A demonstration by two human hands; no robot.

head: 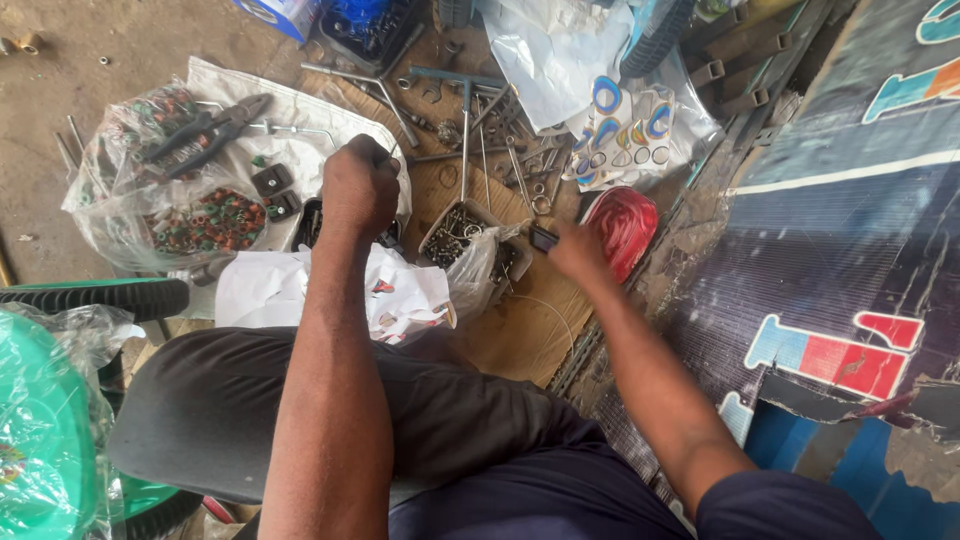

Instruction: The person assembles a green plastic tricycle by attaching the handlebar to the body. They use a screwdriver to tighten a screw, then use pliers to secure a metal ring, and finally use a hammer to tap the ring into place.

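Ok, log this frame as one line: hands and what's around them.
left hand: fisted over dark parts tray | right hand: holding small dark part, beside red plastic bag | nearby: pliers, box of screws

A dusty concrete floor (90,60) carries everything here. A flattened cardboard sheet (520,330) lies on it at centre, with loose wrenches and metal rods (465,110) scattered over its far part, toward twelve o'clock. At ten o'clock sits a clear plastic bag (150,215) of small coloured parts, with dark pliers (205,130) resting on top. A small open box of screws (455,228) stands mid-sheet. Crumpled white paper (270,290) lies just below centre (partly hidden by an arm). A red bag (628,228) sits at two o'clock.
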